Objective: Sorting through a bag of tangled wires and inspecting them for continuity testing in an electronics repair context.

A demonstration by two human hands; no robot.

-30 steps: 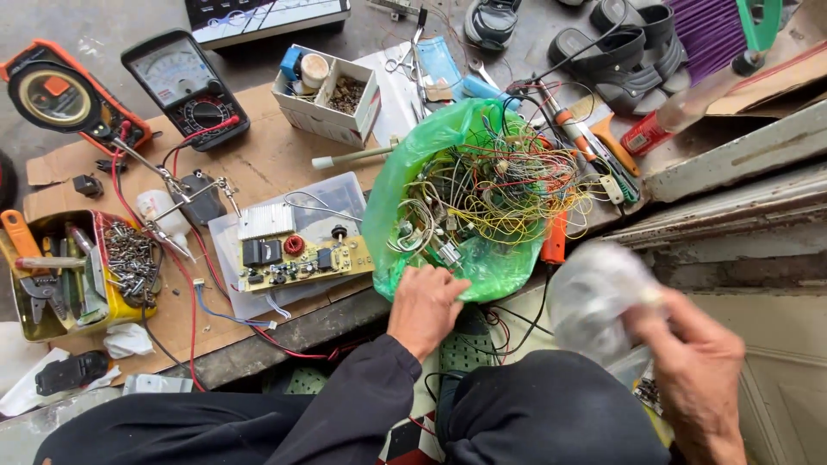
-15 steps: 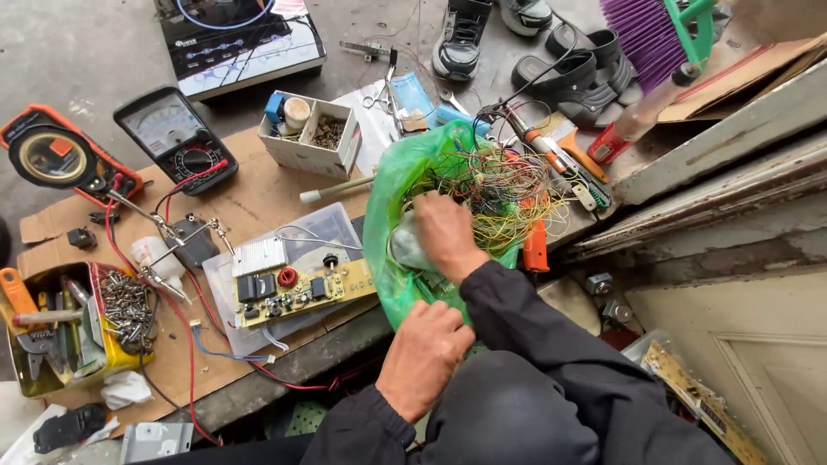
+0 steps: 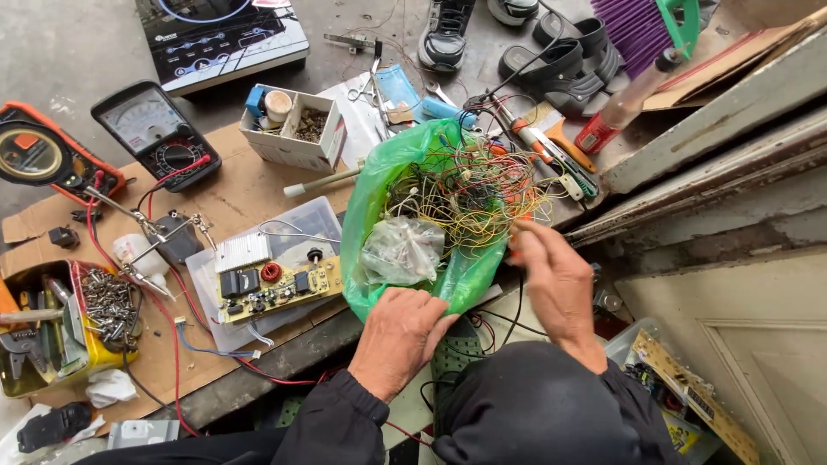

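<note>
My right hand (image 3: 556,280) now withdrawn from the crinkled green plastic bag of tangled wires (image 3: 431,215), fingers loosely open, my left hand (image 3: 401,336) gripping the bag's near edge, small clear plastic pouch (image 3: 402,250) lying inside.

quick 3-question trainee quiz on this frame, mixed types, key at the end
1. True or false: the left hand grips the near edge of the green plastic bag.
2. What lies in the bag beside the tangled wires? A) a crumpled clear bag B) a shoe C) a brush
3. Which hand is at the bag's right edge?

Key: 1 true; 2 A; 3 the right hand.
</note>
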